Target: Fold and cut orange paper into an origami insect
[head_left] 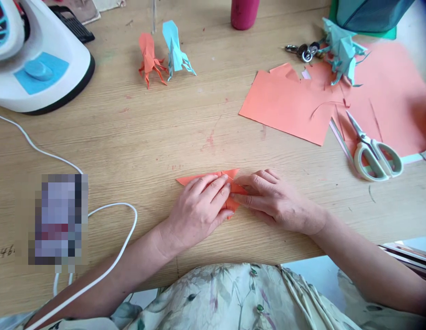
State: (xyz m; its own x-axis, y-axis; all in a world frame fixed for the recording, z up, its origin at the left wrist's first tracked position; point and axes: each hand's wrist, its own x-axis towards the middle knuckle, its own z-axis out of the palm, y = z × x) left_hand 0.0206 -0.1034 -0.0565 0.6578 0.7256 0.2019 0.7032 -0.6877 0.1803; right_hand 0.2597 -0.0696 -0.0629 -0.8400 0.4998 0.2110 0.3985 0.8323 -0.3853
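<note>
A partly folded orange paper (224, 176) lies on the wooden table (137, 137) near its front edge. My left hand (198, 208) rests flat on the paper's left part, fingers stretched out and pressing it down. From the right, my right hand (272, 198) meets it, its fingers laid on the paper's right side and fingertips touching the fold. Most of the paper is hidden under both hands; only pointed corners show at the top left and in the middle.
Orange (150, 58) and light blue (175, 49) folded figures stand at the back. Cut orange sheets (288, 105), scissors (375, 153), a teal folded figure (341, 50) and keys (304, 50) lie at right. A white appliance (37, 59), its cable (113, 220) and a pink bottle (243, 13) are also present.
</note>
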